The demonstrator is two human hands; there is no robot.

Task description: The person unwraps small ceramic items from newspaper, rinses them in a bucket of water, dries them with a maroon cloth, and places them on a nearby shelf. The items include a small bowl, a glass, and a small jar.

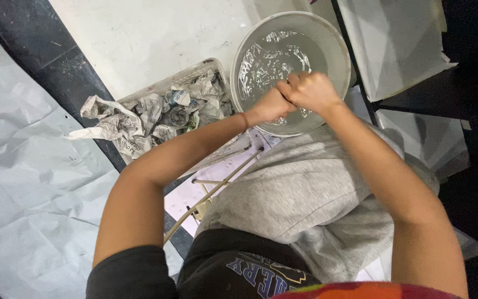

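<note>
Grey sweatpants lap (305, 194) nearest, wooden frame (217, 188) beside it. My left hand (272, 105) and right hand (312, 91) clenched tight together over water bowl (336, 47); can't tell what's inside fists, probably wet paper: soft, light, slippery, tears easily, so I'd cup whole wad. Basket of crumpled newspaper (161, 111) just left of bowl.

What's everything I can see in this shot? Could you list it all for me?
Bowl: one, pale grey, holds rippling water, top centre.
Basket: one, whitish, left of the bowl.
Crumpled newspaper: many pieces, grey-white, in and spilling from the basket.
Plastic sheet: one, pale grey, left floor.
Grey cloth: one, over the lap.
Left hand: closed, over the bowl, against the right.
Right hand: fisted, over the bowl.
</note>
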